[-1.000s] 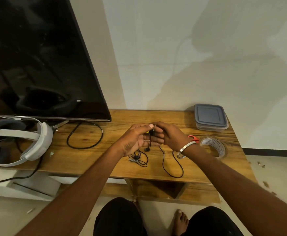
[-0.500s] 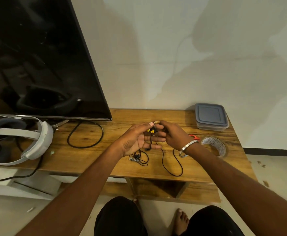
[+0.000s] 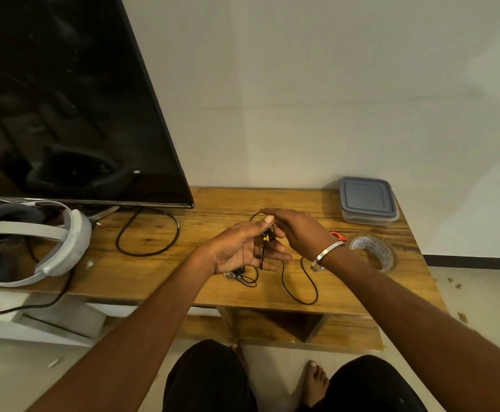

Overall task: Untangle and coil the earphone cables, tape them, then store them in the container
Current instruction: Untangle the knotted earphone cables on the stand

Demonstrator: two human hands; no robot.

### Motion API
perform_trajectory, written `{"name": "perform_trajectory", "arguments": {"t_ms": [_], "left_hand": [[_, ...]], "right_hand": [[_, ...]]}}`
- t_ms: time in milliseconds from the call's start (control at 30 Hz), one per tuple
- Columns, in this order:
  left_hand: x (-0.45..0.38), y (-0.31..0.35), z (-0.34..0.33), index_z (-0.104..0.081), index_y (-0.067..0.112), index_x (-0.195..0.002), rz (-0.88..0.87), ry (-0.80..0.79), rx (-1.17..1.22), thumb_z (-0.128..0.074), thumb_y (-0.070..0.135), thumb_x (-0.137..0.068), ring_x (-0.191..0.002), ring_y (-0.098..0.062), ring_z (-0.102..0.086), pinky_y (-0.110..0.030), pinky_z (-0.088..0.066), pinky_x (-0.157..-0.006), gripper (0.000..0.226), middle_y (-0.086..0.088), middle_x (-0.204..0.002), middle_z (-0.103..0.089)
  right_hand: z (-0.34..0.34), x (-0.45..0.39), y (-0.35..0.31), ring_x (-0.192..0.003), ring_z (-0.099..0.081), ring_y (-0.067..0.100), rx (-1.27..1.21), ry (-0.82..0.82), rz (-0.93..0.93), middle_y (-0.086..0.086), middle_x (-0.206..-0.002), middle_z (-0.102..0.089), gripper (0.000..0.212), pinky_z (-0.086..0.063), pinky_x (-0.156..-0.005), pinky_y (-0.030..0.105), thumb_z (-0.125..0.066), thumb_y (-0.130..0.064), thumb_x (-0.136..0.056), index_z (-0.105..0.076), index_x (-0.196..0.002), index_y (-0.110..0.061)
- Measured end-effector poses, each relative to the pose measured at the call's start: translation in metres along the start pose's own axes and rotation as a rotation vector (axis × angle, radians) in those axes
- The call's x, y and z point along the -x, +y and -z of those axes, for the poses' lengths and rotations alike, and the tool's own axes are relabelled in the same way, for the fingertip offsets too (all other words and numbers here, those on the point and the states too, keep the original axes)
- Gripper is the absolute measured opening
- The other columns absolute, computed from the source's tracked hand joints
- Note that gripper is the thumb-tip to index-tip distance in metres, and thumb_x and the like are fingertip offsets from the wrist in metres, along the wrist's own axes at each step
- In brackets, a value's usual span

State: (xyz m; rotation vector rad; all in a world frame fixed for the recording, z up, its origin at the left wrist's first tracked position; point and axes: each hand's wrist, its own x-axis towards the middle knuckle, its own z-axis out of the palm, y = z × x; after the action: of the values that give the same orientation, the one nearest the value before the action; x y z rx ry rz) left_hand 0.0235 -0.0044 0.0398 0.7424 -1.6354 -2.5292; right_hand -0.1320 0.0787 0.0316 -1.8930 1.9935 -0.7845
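Both hands meet above the wooden table (image 3: 183,233): left hand (image 3: 242,251) pinches the black earphone cable (image 3: 299,281) by its yellow bit, fingers half curled; right hand (image 3: 299,233) pinches the cable too. Slack loops on the table. Lidded container (image 3: 367,203) far right, tape roll (image 3: 373,252) near it.

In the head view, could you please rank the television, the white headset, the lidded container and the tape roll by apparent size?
1. Television, by far the largest.
2. White headset.
3. Lidded container.
4. Tape roll, smallest, though it looks close to the container in size.
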Motion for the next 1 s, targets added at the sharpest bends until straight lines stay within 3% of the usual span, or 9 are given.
{"name": "perform_trajectory", "arguments": {"t_ms": [133,233,333,500,633,800,900,1000], "left_hand": [[0.0,0.002,-0.001,-0.063,0.01,-0.095,-0.07,0.006,0.072,-0.047,0.035,-0.095,-0.098,-0.038,-0.069,-0.058,-0.05,-0.093,0.03,-0.018,-0.093,-0.069],[-0.001,0.005,-0.001,-0.063,0.008,-0.104,-0.141,0.032,0.145,-0.05,0.034,-0.093,-0.089,-0.031,-0.072,-0.054,-0.054,-0.089,0.032,-0.017,-0.095,-0.07],[-0.001,0.007,-0.001,-0.065,0.007,-0.109,-0.176,0.055,0.161,-0.047,0.032,-0.096,-0.09,-0.03,-0.072,-0.054,-0.053,-0.09,0.033,-0.018,-0.103,-0.07],[0.0,0.008,0.001,-0.065,0.01,-0.109,-0.254,0.125,0.232,-0.045,0.032,-0.097,-0.095,-0.029,-0.071,-0.049,-0.052,-0.092,0.032,-0.018,-0.11,-0.069],[-0.002,0.013,0.001,-0.063,0.01,-0.112,-0.343,0.173,0.271,-0.043,0.032,-0.098,-0.109,-0.031,-0.066,-0.05,-0.048,-0.099,0.033,-0.017,-0.117,-0.067],[-0.006,0.017,0.001,-0.066,0.014,-0.111,-0.388,0.248,0.136,-0.043,0.031,-0.1,-0.119,-0.028,-0.061,-0.049,-0.042,-0.106,0.031,-0.011,-0.121,-0.067],[-0.007,0.018,-0.001,-0.068,0.015,-0.105,-0.406,0.293,0.005,-0.045,0.027,-0.1,-0.115,-0.02,-0.064,-0.04,-0.044,-0.102,0.027,-0.008,-0.117,-0.069],[-0.009,0.014,0.002,-0.072,0.015,-0.102,-0.452,0.338,-0.178,-0.049,0.023,-0.1,-0.114,-0.018,-0.064,-0.029,-0.047,-0.098,0.024,-0.009,-0.112,-0.071]], "right_hand": [[-0.004,0.003,0.0,-0.091,-0.065,0.03,-0.011,-0.025,-0.047,0.007,-0.101,-0.068,0.038,-0.052,-0.074,0.035,-0.048,-0.011,-0.093,-0.048,-0.13,-0.018],[-0.007,0.006,-0.007,-0.098,-0.059,0.039,-0.113,-0.1,-0.119,0.021,-0.109,-0.063,0.045,-0.048,-0.074,0.022,-0.048,-0.007,-0.093,-0.042,-0.137,-0.009],[-0.012,0.004,-0.007,-0.102,-0.06,0.037,0.022,-0.18,-0.177,0.02,-0.112,-0.064,0.048,-0.046,-0.078,0.032,-0.048,0.002,-0.087,-0.046,-0.134,-0.009],[-0.015,0.008,-0.008,-0.076,-0.062,0.032,-0.059,-0.167,-0.158,0.015,-0.083,-0.065,0.017,-0.048,-0.067,0.035,-0.044,-0.011,-0.094,-0.051,-0.109,-0.01],[-0.022,0.012,-0.009,-0.056,-0.051,0.016,-0.117,-0.19,-0.114,-0.003,-0.065,-0.053,0.02,-0.046,-0.06,0.035,-0.038,-0.023,-0.1,-0.042,-0.112,-0.008],[-0.027,0.015,-0.008,-0.057,-0.051,0.008,-0.09,-0.298,-0.137,-0.009,-0.068,-0.051,0.024,-0.042,-0.057,0.026,-0.035,-0.023,-0.101,-0.049,-0.116,-0.011],[-0.027,0.015,-0.009,-0.061,-0.05,0.001,-0.066,-0.333,-0.109,-0.009,-0.074,-0.055,0.024,-0.036,-0.056,0.015,-0.041,-0.021,-0.099,-0.055,-0.117,-0.014],[-0.024,0.014,-0.011,-0.069,-0.058,0.004,-0.051,-0.333,-0.034,-0.005,-0.085,-0.067,0.023,-0.045,-0.064,0.02,-0.048,-0.024,-0.096,-0.062,-0.112,-0.017]]}}
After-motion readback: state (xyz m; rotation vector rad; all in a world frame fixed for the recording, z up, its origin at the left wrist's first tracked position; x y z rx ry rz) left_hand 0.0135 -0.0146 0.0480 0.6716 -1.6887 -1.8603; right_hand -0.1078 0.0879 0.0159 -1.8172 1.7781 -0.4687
